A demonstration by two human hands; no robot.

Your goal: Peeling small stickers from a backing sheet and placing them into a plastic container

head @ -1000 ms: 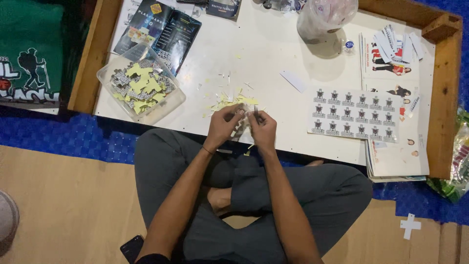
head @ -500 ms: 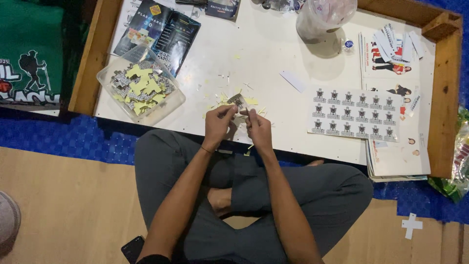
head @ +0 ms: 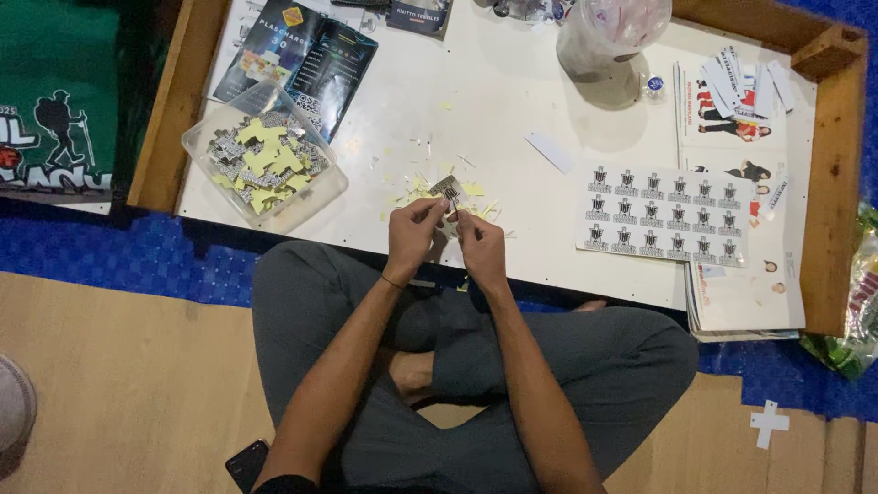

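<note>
I sit cross-legged at a low white table (head: 512, 119) with a wooden rim. Both hands meet over its front edge. My left hand (head: 413, 236) pinches a small cut-out sticker (head: 448, 190), grey and white with a dark emblem, and my right hand (head: 479, 245) touches its lower edge with the fingertips. Yellow backing scraps (head: 422, 188) lie scattered on the table just beyond my hands. A sheet of uncut emblem stickers (head: 666, 216) lies to the right of my hands.
A clear plastic tub (head: 263, 157) of cut stickers and yellow scraps stands at the left. Dark brochures (head: 302, 57) lie behind it, a clear plastic bag (head: 611, 31) at the back, printed sheets (head: 736, 101) at the right. A phone (head: 247, 463) lies on the floor mat.
My hands stay together at the table's front edge. The sticker has come up between my fingertips and now shows above my left hand.
</note>
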